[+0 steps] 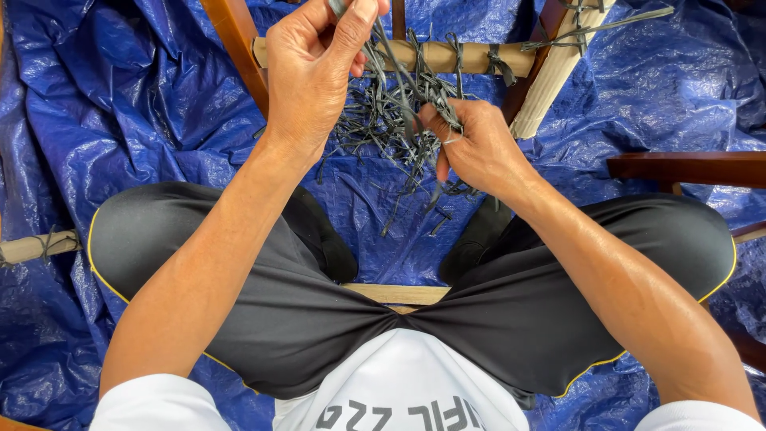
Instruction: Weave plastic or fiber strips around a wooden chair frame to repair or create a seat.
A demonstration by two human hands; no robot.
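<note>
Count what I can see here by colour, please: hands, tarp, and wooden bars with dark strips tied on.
Bare hands: 2, left hand, right hand
Blue tarp: 1
Pale wooden bars with dark strips: 3
Dark brown wooden pieces: 2
Total: 8

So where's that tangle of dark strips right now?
The tangle of dark strips sits top centre of the head view, between the left hand and right hand, hanging from the pale wooden rail.

Crumpled blue tarp [120,96], bright daylight
</note>
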